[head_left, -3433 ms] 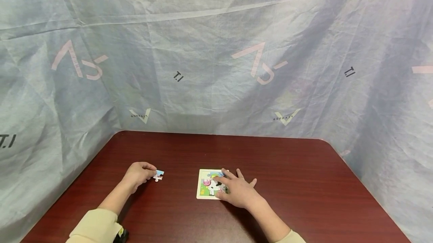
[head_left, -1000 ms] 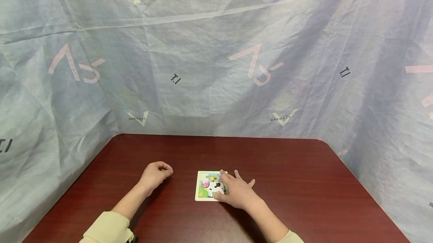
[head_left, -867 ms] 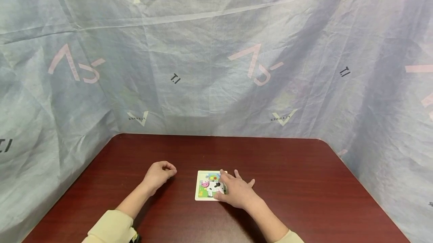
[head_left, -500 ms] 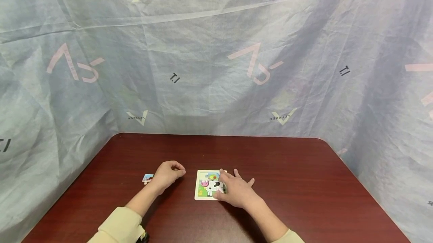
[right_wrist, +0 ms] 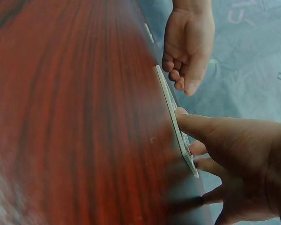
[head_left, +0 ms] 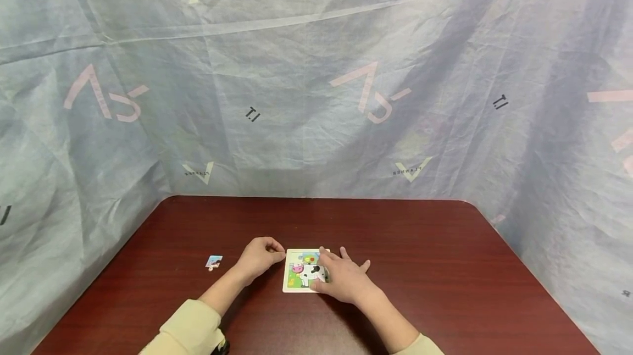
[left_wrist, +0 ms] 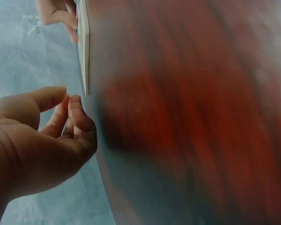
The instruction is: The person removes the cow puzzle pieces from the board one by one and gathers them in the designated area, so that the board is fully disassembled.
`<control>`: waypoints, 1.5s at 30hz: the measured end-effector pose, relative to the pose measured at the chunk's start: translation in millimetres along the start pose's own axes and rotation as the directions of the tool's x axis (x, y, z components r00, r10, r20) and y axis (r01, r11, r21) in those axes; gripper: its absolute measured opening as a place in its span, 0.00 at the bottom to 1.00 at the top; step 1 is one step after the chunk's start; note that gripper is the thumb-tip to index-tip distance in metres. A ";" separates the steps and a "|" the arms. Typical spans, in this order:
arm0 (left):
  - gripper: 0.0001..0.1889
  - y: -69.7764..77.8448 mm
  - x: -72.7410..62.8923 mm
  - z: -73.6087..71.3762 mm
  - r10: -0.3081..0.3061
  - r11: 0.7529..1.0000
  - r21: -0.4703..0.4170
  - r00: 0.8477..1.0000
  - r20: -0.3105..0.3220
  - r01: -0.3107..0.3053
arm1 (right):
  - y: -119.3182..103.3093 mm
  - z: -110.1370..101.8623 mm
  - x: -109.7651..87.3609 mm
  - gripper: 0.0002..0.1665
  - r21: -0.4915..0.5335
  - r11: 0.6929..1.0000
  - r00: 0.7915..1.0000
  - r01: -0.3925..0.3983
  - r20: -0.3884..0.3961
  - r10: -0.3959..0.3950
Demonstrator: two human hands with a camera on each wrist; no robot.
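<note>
A small cow jigsaw puzzle (head_left: pixel 296 283) in a pale square frame lies flat on the table; the frame's upper left inside looks bare. My right hand (head_left: pixel 348 278) rests over its right side with fingers spread, thumb at the near edge, hiding that part. My left hand (head_left: pixel 261 259) is at the puzzle's upper left corner, fingers loosely bent and thumb tip near the index tip. No thing shows between those fingertips in the left wrist view, where the left hand (left_wrist: pixel 51 126) is seen from the side. A loose puzzle piece (head_left: pixel 214 262), blue and pinkish, lies to the left.
The dark red table (head_left: pixel 420 256) has rounded far corners. Grey-blue printed cloth (head_left: pixel 296 140) hangs behind it and along both sides. A black item shows at the left sleeve (head_left: pixel 193 325).
My left hand has moved right from the loose piece to the puzzle frame's corner, uncovering the piece on the table. My right hand has stayed on the puzzle.
</note>
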State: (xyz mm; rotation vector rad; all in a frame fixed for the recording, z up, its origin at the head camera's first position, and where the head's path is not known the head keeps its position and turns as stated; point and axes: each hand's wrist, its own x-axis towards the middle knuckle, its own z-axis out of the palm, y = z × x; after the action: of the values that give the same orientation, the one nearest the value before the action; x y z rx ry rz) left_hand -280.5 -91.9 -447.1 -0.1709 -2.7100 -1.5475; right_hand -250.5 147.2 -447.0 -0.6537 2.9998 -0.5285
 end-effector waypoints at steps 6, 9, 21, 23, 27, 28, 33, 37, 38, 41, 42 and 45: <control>0.02 7.2 1.3 7.6 0.012 1.000 -0.002 1.000 0.023 -0.012 | -0.2 -1.1 1.2 0.25 -0.002 1.000 1.000 -0.010 0.014 0.010; 0.03 9.1 2.8 11.7 0.018 1.000 -0.004 0.999 0.038 -0.018 | 0.1 -0.9 1.7 0.25 -0.008 1.000 1.000 -0.010 0.009 0.010; 0.04 13.8 6.0 24.5 0.021 1.000 -0.003 0.997 0.077 -0.021 | 1.1 2.2 1.7 0.26 -0.004 1.000 1.000 -0.007 0.016 0.007; 0.04 14.5 6.9 26.4 0.017 1.000 0.002 0.997 0.076 -0.017 | 1.1 2.3 1.8 0.26 -0.004 1.000 1.000 -0.006 0.016 0.006; 0.04 16.5 7.8 28.3 -0.001 1.000 0.021 0.998 0.061 0.000 | 1.3 1.8 2.0 0.26 -0.005 1.000 1.000 -0.002 0.015 0.002; 0.04 17.1 7.9 28.4 -0.003 1.000 0.024 0.998 0.058 0.002 | 1.3 1.5 1.9 0.26 -0.007 1.000 1.000 -0.001 0.014 0.001; 0.03 19.9 8.9 29.1 -0.010 0.998 0.068 0.999 0.046 0.007 | 1.5 1.0 1.8 0.26 -0.009 1.000 1.000 0.002 0.012 -0.002; 0.04 21.7 10.9 32.5 -0.024 0.991 0.131 0.999 0.027 0.020 | 1.5 1.6 1.7 0.27 -0.015 1.000 1.000 0.004 0.007 -0.004; 0.04 21.9 11.6 33.7 -0.028 0.989 0.146 0.999 0.023 0.024 | 1.5 1.7 1.6 0.27 -0.016 1.000 1.000 0.005 0.006 -0.005; 0.05 22.3 13.1 36.5 -0.030 0.983 0.182 0.999 0.017 0.027 | 1.2 1.4 1.1 0.27 -0.012 1.000 1.000 0.005 0.006 -0.005; 0.05 22.5 13.4 37.1 -0.032 0.981 0.190 0.999 0.014 0.028 | 0.9 1.0 0.8 0.27 -0.010 1.000 1.000 0.005 0.006 -0.005; 0.05 22.5 14.3 39.0 -0.032 0.977 0.211 0.999 0.007 0.030 | 0.6 0.8 0.0 0.27 -0.004 1.000 1.000 0.004 0.006 -0.004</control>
State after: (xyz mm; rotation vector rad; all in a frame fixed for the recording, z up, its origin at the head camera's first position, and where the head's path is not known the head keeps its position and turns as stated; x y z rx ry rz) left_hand -290.8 -45.8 -446.7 -0.1337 -2.8730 -1.2558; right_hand -250.7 147.4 -448.0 -0.6611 2.9952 -0.5192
